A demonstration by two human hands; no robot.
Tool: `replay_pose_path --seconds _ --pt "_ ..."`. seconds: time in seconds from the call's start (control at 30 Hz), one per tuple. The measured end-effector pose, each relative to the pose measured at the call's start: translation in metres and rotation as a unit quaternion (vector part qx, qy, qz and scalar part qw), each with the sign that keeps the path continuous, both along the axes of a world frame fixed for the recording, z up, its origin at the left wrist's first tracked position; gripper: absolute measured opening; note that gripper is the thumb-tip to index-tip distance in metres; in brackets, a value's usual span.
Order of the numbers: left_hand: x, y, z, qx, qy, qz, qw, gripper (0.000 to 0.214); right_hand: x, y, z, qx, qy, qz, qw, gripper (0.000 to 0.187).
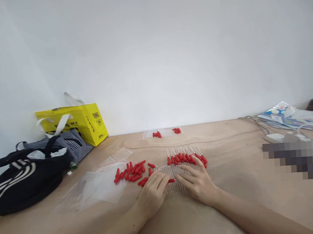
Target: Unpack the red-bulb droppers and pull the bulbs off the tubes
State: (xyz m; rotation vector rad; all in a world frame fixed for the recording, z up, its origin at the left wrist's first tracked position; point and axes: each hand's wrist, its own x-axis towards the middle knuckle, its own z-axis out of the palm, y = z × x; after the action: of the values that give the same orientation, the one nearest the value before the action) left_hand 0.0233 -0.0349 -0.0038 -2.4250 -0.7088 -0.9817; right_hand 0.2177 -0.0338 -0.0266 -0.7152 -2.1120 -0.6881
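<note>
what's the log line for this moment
left hand flat on tubes | right hand flat on tubes | loose caps left of hands | bags further left

Well left of the left grip (152, 195), back against the white wall (169, 59): a yellow paper bag (79, 121) with white handles. Just in front of it and touching: a blue-and-white striped bag (70, 145). Nearer again, overlapping that one: a black bag (25, 181) with white stripes. Between those bags and the left grip, flat on the tan counter (242, 182): empty clear zip pouches (102, 185). Well right of the right grip (200, 183): a white adapter (273, 137) with grey cable. Beyond it, by the wall: glossy printed sheets (291, 117).
</note>
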Motion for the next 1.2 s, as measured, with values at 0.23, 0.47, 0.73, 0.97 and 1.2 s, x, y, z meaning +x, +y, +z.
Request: replay_pose_path --seconds 0.23,0.47,0.73,0.97,1.2 --pt "0.002 0.000 -0.002 -0.066 -0.010 0.004 0.998 0.021 -0.003 -0.002 0.002 -0.008 0.017 0.005 1.000 0.025" --pt "-0.005 -0.001 -0.006 -0.064 0.011 0.012 0.998 0.020 -0.002 -0.005 0.003 -0.045 0.011 0.013 0.999 0.022" --pt "-0.009 0.001 -0.007 -0.069 0.032 0.007 0.997 0.022 -0.002 -0.006 0.004 -0.058 0.013 0.024 0.998 0.016" --pt "-0.013 0.002 -0.011 -0.071 0.042 0.007 0.997 0.022 -0.002 -0.008 0.007 -0.056 0.017 0.030 0.998 0.016" --pt "-0.014 0.001 -0.010 -0.063 0.040 0.003 0.997 0.022 -0.001 -0.008 0.005 -0.064 0.018 0.024 0.998 0.016"
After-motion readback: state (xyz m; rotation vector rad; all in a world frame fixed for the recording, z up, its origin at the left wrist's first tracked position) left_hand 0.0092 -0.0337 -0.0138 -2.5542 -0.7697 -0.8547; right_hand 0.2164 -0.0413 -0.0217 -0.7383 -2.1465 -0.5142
